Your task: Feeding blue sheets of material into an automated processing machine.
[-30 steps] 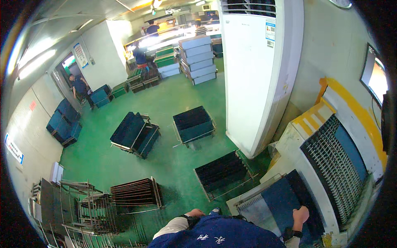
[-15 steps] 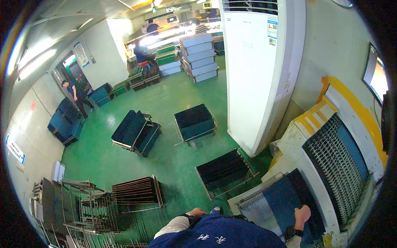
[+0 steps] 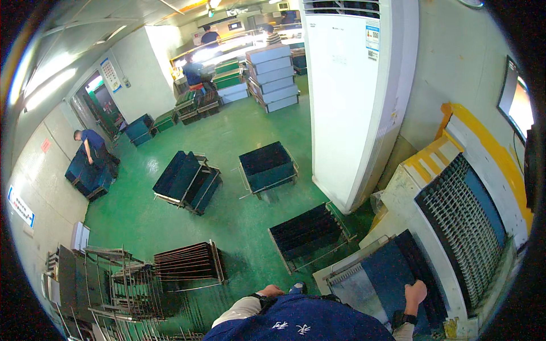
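My right hand (image 3: 416,292) is closed at the upper edge of a dark blue panel (image 3: 384,270), its thumb along the near side. The panel stands among several dark sheets (image 3: 418,256) in a rack beside the machine. A pale grey plate (image 3: 355,290) with a toothed edge lies left of the panel. My left hand (image 3: 271,290) is low in front of my body, beside my blue top; its fingers are mostly hidden, so what it holds, if anything, does not show.
A conveyor machine (image 3: 463,227) with rows of rollers stands at right, behind a tall white air conditioner (image 3: 347,108). Racks of dark panels (image 3: 310,233) stand on the green floor (image 3: 227,148). Metal racks (image 3: 122,278) crowd the lower left. A co-worker (image 3: 94,145) bends over bins at far left.
The co-worker at far left has stepped to the bins and bent down, one arm reaching into them. My two hands have hardly moved.
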A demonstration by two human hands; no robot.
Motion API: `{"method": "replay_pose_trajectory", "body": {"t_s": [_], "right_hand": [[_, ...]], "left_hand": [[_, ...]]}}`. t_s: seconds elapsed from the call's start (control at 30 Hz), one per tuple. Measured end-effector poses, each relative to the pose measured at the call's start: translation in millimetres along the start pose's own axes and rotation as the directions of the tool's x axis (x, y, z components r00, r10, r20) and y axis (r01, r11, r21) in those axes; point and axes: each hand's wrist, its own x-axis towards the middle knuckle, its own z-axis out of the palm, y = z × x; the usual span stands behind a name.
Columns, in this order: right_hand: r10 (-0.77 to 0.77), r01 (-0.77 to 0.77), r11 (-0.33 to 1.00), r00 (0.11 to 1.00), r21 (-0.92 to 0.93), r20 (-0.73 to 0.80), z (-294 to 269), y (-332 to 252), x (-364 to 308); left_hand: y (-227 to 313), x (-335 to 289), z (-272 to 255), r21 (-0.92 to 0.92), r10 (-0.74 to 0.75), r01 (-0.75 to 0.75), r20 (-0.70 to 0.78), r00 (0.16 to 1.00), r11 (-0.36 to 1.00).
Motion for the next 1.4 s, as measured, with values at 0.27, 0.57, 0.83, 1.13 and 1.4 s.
{"method": "replay_pose_trajectory", "body": {"t_s": [0.27,0.57,0.83,1.13,1.4], "right_hand": [[0.011,-0.011,1.000,1.000,-0.003,0.018,-1.7,4.0,0.9],[0.004,-0.003,1.000,1.000,-0.020,0.013,-5.2,0.6,1.0],[-0.014,0.014,1.000,1.000,-0.002,-0.015,4.9,7.1,7.0],[-0.027,0.028,1.000,0.997,0.006,-0.068,9.6,13.4,6.3],[-0.027,0.027,1.000,0.999,0.002,-0.044,7.1,10.2,7.4]], "left_hand": [[45.5,-10.2,-1.1,0.010,-0.253,0.253,0.007,0.967,0.967],[36.5,-3.1,2.5,0.005,-0.229,0.229,-0.041,0.973,0.973],[37.5,-5.3,2.1,-0.064,-0.225,0.224,-0.001,0.974,0.972],[60.3,-11.4,3.9,-0.065,-0.286,0.285,-0.013,0.958,0.956],[45.5,-8.8,7.7,-0.066,-0.279,0.276,-0.038,0.960,0.959]]}}
